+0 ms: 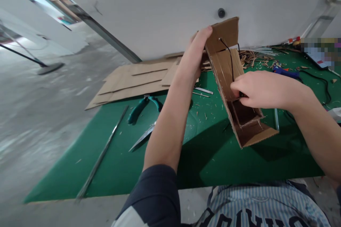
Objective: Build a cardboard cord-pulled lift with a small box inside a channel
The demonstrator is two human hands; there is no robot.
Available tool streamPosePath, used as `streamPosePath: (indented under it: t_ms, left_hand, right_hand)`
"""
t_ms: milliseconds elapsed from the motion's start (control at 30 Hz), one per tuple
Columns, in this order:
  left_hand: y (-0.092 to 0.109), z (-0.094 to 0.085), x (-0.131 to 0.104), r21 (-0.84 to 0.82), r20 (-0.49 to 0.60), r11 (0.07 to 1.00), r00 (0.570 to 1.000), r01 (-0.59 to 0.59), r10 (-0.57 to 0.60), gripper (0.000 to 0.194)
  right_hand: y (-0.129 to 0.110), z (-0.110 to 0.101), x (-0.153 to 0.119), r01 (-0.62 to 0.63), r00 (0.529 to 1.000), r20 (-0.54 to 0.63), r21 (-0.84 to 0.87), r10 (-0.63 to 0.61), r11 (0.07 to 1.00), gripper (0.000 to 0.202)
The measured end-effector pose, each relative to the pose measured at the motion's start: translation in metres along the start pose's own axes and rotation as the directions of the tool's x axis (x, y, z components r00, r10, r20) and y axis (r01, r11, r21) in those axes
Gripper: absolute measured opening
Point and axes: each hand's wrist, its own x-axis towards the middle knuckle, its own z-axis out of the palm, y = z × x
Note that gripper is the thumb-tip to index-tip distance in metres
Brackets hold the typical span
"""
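A long cardboard box (222,71) is tilted up over the green table, its inner compartments facing me. My left hand (198,48) grips its upper left edge, with the fingers behind the cardboard. A thin black cord (230,58) comes through a hole in the upper flap and runs down to my right hand. My right hand (252,88) is inside the box with its fingers pinched together just above the lower compartment; the cord's end meets these fingers.
Teal-handled pliers (137,110), scissor-like blades (144,137) and a metal rod (106,149) lie on the green table (87,163) at left. Cardboard sheets (135,78) are behind them. Cardboard scraps (252,58), a blue glue gun (286,72) and a phone (317,55) lie at the back right.
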Motion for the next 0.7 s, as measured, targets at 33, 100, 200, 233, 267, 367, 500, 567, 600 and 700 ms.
streamPosePath:
  t_ms: [33,100,200,233,267,367,500,567,600,700]
  left_hand:
    - [-0.001,0.002,-0.002,0.008,0.008,0.998,0.998,-0.061,0.061,0.027]
    - [-0.004,0.003,-0.006,0.046,0.028,0.986,0.987,-0.157,0.156,0.024]
    - [-0.005,0.004,-0.008,0.123,0.014,0.967,0.975,-0.223,0.223,0.021]
    - [-0.004,0.004,-0.008,0.141,0.011,0.961,0.971,-0.238,0.239,0.021]
    - [-0.003,0.005,-0.009,0.152,0.013,0.958,0.969,-0.245,0.246,0.021]
    - [-0.001,0.007,-0.013,0.158,0.046,0.951,0.964,-0.265,0.261,0.023]
    - [0.002,0.01,-0.018,0.146,0.085,0.949,0.96,-0.278,0.268,0.027]
    - [0.003,0.011,-0.019,0.141,0.086,0.957,0.966,-0.253,0.243,0.025]
    - [0.004,0.011,-0.02,0.14,0.082,0.961,0.971,-0.236,0.227,0.023]
    - [0.006,0.013,-0.021,0.134,0.041,0.967,0.976,-0.218,0.214,0.021]
  right_hand:
    - [0.0,0.0,0.0,-0.012,1.0,0.002,-0.003,0.012,1.0,0.015]
    - [0.0,-0.001,-0.001,-0.044,0.999,0.027,-0.019,0.045,0.999,0.015]
    - [0.005,-0.004,-0.003,-0.068,0.997,0.048,0.013,0.067,0.998,0.019]
    - [0.009,-0.006,-0.004,-0.055,0.998,0.036,0.048,0.054,0.997,0.023]
    - [0.013,-0.007,-0.005,-0.037,0.999,0.008,0.088,0.037,0.995,0.028]
    - [0.028,-0.009,-0.004,-0.041,0.979,-0.192,0.164,0.072,0.986,0.033]
    - [0.042,0.001,0.012,-0.15,0.812,-0.529,0.217,0.246,0.964,0.028]
    - [0.043,0.01,0.025,-0.143,0.756,-0.596,0.253,0.271,0.957,0.03]
    - [0.043,0.015,0.032,-0.126,0.743,-0.611,0.273,0.273,0.954,0.032]
    - [0.041,0.025,0.049,-0.085,0.718,-0.638,0.316,0.278,0.945,0.034]
